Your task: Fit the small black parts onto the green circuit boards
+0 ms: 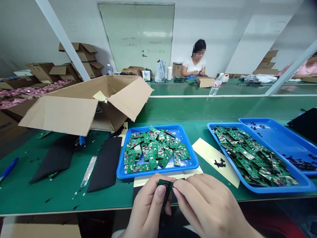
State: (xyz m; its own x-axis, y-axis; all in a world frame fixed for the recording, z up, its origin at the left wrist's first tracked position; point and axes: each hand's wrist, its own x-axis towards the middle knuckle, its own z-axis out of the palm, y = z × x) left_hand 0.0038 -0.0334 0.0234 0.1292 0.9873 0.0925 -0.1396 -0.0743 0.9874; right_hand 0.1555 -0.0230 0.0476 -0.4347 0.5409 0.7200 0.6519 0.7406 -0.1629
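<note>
Low in front of me, my left hand [148,206] pinches a small green circuit board [168,183] between thumb and fingers. A black piece lies on the board's upper face. My right hand [208,201] is closed, its thumb and forefinger meeting at the board's right edge; whether a small part is also between them is hidden. Just beyond the hands, a blue tray [120,172] holds a loose heap of similar green boards [153,148]. To the right, another blue tray [257,189] is piled with more boards [250,155].
An open cardboard box [61,110] stands at the left. Black sheets [105,165] and a blue pen [10,168] lie nearby. Cream paper [210,153] with black bits sits between the trays. A third tray [274,132] holds small black parts. A person [194,64] sits opposite, behind a bottle [216,86].
</note>
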